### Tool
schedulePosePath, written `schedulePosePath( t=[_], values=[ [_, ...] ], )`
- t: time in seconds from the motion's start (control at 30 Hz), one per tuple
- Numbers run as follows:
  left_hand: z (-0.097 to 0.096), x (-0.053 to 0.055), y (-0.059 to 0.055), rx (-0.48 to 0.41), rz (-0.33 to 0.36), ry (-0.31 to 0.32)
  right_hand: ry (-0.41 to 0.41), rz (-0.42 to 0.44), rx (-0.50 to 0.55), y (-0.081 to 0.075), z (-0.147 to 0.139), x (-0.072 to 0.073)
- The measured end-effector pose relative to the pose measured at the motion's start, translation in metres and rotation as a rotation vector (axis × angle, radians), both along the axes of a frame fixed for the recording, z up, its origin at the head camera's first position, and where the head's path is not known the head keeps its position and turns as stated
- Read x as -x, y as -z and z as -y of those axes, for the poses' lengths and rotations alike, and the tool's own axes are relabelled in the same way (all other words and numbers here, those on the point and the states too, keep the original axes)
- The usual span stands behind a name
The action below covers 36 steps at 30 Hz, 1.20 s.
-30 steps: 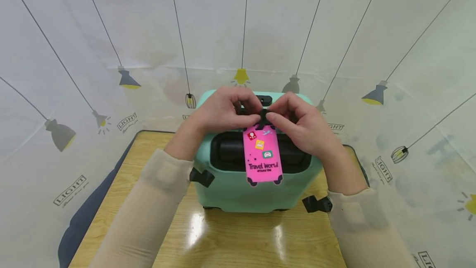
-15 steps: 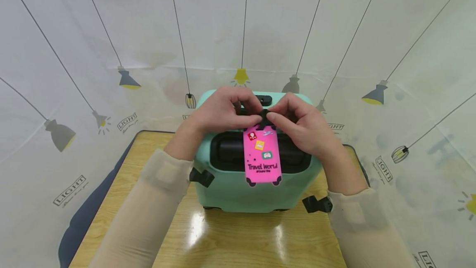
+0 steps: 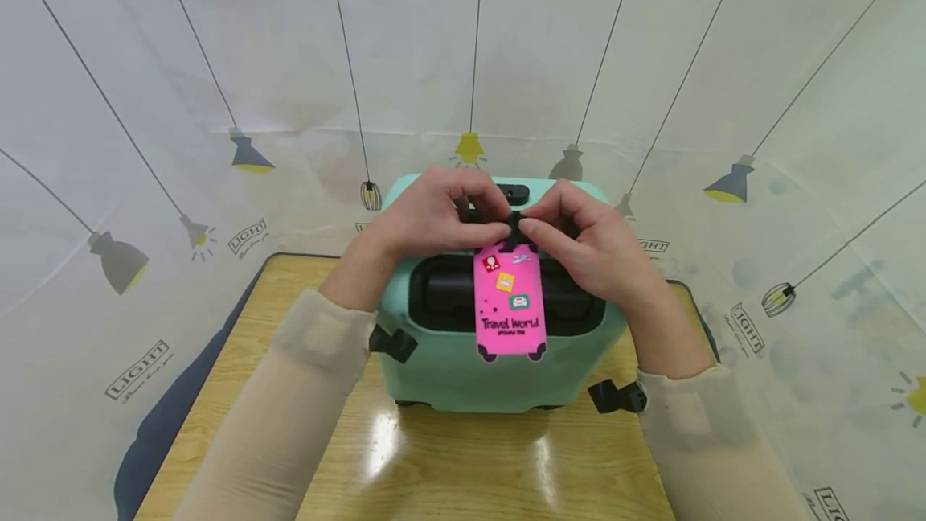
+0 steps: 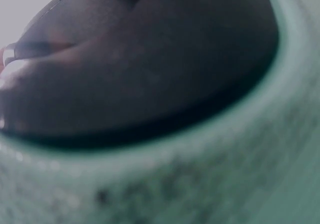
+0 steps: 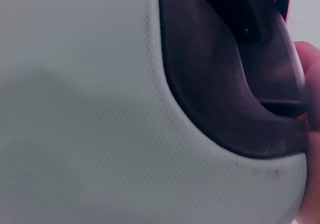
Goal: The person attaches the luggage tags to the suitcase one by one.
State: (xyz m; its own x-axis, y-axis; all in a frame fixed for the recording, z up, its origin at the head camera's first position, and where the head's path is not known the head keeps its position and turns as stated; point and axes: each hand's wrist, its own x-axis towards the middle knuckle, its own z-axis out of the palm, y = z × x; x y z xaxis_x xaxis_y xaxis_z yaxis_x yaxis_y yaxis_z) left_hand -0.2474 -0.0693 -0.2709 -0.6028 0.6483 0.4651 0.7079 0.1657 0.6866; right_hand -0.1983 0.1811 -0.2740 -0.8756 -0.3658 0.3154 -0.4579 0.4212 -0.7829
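A mint-green suitcase stands upright, its black handle recess facing me. My left hand and right hand meet above it, thumbs and index fingers pinching a black strap from both sides. From this strap hangs a pink luggage tag printed "Travel World", in front of the recess. Part of the strap is hidden by the fingertips. Close up and blurred, the left wrist view has the dark recess and green shell. At the right wrist view's edge, fingers appear beside the recess.
Under the suitcase is a wooden table with a dark edge. A pale sheet printed with hanging lamps surrounds it at the back and sides. A black lock piece sits on the suitcase's top. Black camera mounts jut from both sleeves.
The tag's lower end has swung slightly to the left. Both hands keep almost the same place and grip on the strap.
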Motion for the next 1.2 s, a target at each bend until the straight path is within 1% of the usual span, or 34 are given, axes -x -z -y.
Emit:
schedulePosePath(
  t=[0.3,0.73,0.97,1.2],
  values=[
    [-0.0002,-0.0003,0.0,0.006,0.004,-0.012,0.017,0.035,0.009,-0.001,-0.0004,-0.0018],
    [0.0003,0.0009,0.0011,-0.005,0.003,-0.003,0.014,0.014,0.022,0.0002,-0.001,-0.0001],
    [0.0009,-0.0002,0.0005,-0.011,0.025,-0.012,0.002,0.008,0.033,0.0013,-0.0028,0.0001],
    [0.0001,-0.0005,0.0003,-0.003,0.003,-0.008,0.012,0.005,0.009,0.0009,-0.0035,0.0001]
  ],
)
